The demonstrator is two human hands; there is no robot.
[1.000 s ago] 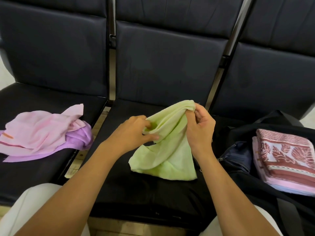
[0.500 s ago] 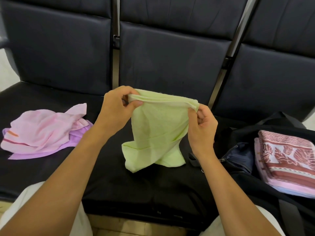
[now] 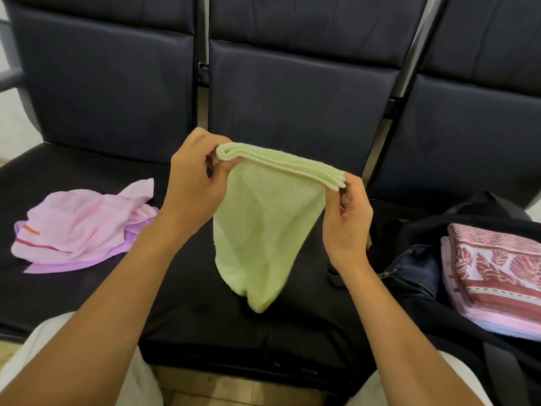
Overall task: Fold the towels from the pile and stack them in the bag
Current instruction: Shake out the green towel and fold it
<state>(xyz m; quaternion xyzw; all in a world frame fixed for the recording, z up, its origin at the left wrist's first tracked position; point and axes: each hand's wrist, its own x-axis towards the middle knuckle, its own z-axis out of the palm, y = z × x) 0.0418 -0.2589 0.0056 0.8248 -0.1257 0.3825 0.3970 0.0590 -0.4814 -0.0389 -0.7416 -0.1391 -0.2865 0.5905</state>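
Ahead, a row of 3 dark padded seats (image 3: 292, 112) fills the view, metal bars showing between their backrests. At the right, a black bag (image 3: 415, 268) sits open on the seat, with a folded red-and-white patterned towel (image 3: 494, 268) lying on top inside it. On the left seat rests the pile: a crumpled pink towel (image 3: 79, 221) draped over a purple towel (image 3: 87, 259). Over the middle seat hangs the light green towel (image 3: 263, 230), doubled over so that several layered edges line up along its top; its lower tip dangles close to the cushion, though whether it touches cannot be told. The left hand (image 3: 196, 183) pinches the top left corner between thumb and fingers, closed on the cloth. The right hand (image 3: 348, 221) pinches the top right corner the same way.
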